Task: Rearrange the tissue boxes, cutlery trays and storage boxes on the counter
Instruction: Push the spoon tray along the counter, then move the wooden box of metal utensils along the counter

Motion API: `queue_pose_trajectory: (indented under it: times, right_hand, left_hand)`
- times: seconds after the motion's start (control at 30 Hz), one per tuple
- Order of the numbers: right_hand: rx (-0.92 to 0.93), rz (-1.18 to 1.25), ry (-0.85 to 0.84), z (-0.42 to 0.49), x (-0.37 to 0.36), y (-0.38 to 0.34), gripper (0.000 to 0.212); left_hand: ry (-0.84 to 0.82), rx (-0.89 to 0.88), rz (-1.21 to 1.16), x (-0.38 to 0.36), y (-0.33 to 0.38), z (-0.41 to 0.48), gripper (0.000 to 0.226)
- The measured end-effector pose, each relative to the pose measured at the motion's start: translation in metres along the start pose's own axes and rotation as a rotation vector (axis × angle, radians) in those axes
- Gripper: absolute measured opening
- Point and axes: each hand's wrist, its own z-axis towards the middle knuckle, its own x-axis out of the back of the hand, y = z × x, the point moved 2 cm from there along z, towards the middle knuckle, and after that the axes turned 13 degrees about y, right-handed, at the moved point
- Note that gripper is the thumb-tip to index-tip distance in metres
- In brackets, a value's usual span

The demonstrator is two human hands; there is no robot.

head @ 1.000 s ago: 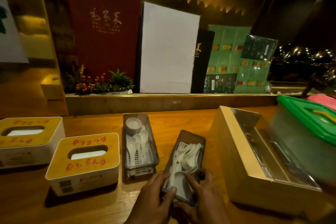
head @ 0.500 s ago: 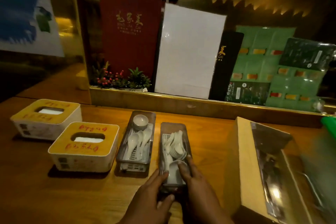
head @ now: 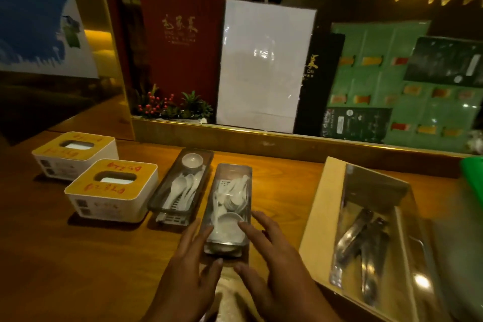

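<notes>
Two clear cutlery trays of white spoons lie side by side on the wooden counter [head: 282, 191]: the left tray [head: 180, 185] and the right tray [head: 230, 206]. My left hand [head: 190, 269] and my right hand [head: 271, 259] flank the near end of the right tray, fingers spread and resting against its sides, not gripping it. Two tissue boxes with yellow tops stand to the left, one nearer [head: 112, 188] and one farther [head: 75, 154]. A wooden storage box [head: 321, 217] with a clear lid and metal tongs inside sits at the right.
A green-lidded container [head: 471, 178] shows at the far right edge. Behind the counter runs a raised gold ledge [head: 261, 138] with menus, a white board and a small plant [head: 175, 107].
The right tray was angled and held in both hands; it has been pushed forward and straightened parallel to the left tray. Both hands have now loosened and opened beside it.
</notes>
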Motion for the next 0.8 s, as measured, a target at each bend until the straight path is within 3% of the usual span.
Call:
queue_pose_trajectory:
  times: [0.13, 0.23, 0.3, 0.37, 0.47, 0.53, 0.7, 0.8]
  right_hand:
    - [-0.036, 0.044, 0.254, -0.008, 0.067, -0.017, 0.047]
    - [-0.125, -0.188, 0.388, -0.022, 0.106, 0.010, 0.045]
    - [-0.265, -0.362, 0.456, -0.042, 0.129, 0.039, 0.045]
    - [-0.438, -0.413, 0.514, -0.069, 0.149, 0.062, 0.045]
    - [-0.660, -0.321, 0.514, -0.107, 0.163, 0.094, 0.048]
    - [-0.737, -0.163, 0.487, -0.123, 0.165, 0.110, 0.052]
    - [-0.951, 0.097, 0.416, -0.126, 0.164, 0.145, 0.091]
    - [-0.994, 0.194, 0.389, -0.111, 0.168, 0.156, 0.090]
  left_hand:
    - [-0.049, -0.165, -0.086, -0.007, 0.054, -0.012, 0.058]
    - [-0.150, -0.209, -0.145, -0.018, 0.096, -0.035, 0.060]
    - [-0.193, -0.168, -0.163, -0.026, 0.120, -0.057, 0.067]
    - [-0.279, -0.015, -0.187, -0.036, 0.136, -0.082, 0.081]
    - [-0.463, 0.194, -0.272, -0.054, 0.154, -0.118, 0.108]
    - [-0.557, 0.262, -0.347, -0.063, 0.168, -0.131, 0.110]
    - [-0.618, 0.347, -0.411, -0.076, 0.201, -0.129, 0.114]
    - [-0.649, 0.411, -0.369, -0.081, 0.216, -0.124, 0.121]
